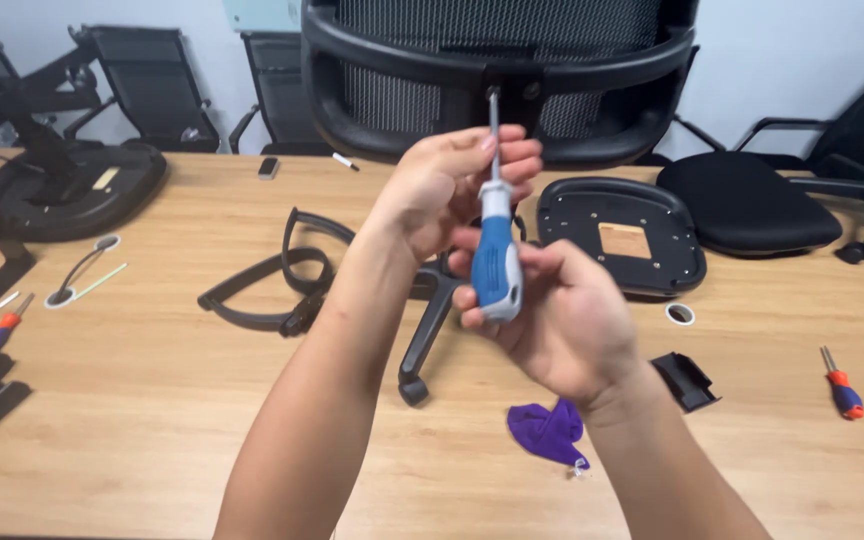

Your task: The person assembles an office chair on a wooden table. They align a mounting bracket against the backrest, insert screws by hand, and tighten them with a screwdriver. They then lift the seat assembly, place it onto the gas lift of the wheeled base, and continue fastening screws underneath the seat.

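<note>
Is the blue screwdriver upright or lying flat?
Upright: the screwdriver has its handle in the right hand and its shaft pointing up past the left hand.

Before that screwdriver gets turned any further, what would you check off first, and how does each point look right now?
1. Right hand grips the blue-and-white screwdriver handle: ok.
2. Left hand steadies the shaft: ok.
3. Tip seated in a screw on the chair back: cannot tell.
4. Shaft in line with the hole: cannot tell.
5. Spare orange screwdriver lies on the table: ok.
</note>
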